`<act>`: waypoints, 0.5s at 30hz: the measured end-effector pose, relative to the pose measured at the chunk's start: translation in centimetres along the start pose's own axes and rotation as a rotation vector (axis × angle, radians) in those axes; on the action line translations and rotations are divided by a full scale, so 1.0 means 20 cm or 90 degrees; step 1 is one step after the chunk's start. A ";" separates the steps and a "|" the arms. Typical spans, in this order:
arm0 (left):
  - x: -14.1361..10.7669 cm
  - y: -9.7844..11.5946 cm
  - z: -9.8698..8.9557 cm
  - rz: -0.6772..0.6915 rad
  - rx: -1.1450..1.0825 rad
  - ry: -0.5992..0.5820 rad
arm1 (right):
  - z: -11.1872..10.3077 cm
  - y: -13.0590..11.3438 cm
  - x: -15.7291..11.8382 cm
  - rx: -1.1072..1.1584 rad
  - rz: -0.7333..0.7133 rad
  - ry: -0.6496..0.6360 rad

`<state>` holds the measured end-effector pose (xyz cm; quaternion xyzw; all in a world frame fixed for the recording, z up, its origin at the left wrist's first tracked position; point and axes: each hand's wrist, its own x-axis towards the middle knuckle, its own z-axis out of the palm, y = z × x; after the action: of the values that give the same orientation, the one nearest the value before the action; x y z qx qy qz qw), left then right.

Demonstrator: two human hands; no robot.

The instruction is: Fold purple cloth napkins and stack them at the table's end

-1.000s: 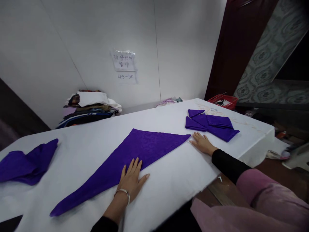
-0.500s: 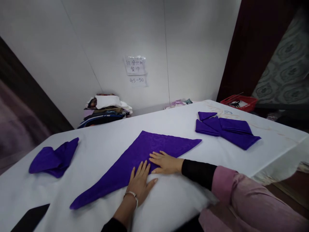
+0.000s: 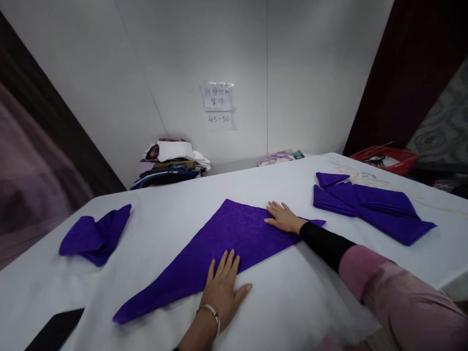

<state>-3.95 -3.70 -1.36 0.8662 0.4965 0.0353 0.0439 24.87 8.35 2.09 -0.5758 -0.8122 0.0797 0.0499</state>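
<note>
A purple cloth napkin [image 3: 219,243], folded into a triangle, lies on the white-covered table [image 3: 171,209]. Its long edge faces me and its peak points to the wall. My left hand [image 3: 223,287], with a silver bracelet at the wrist, rests flat near the middle of that long edge, fingers spread on the cloth and thumb off it. Toward the napkin's right corner, my right hand [image 3: 283,218] lies flat with fingers stretched out. Neither hand grips anything.
To the right lies a folded purple napkin [image 3: 373,207]; another folded purple cloth [image 3: 97,235] is at the left. Behind the table stands a clothes pile [image 3: 171,163]. A red basket [image 3: 385,158] sits at the back right, a black flat object [image 3: 54,331] at the front left.
My right hand has slid right across the napkin, from beside my left hand to near the right corner. My left hand stays on the long edge. The view has shifted slightly left.
</note>
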 end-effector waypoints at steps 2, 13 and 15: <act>0.00 0.00 0.01 0.004 -0.004 -0.001 | -0.01 -0.12 0.01 0.035 -0.079 -0.004; -0.01 0.00 0.00 0.002 -0.026 -0.027 | 0.14 -0.48 0.18 0.118 -0.409 -0.124; -0.01 0.00 0.00 0.007 -0.030 -0.014 | 0.13 -0.38 0.24 0.092 -0.365 -0.108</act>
<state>-4.14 -3.89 -1.44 0.8680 0.4903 0.0375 0.0696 15.81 10.29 0.80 -0.3094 -0.9350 0.1678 0.0432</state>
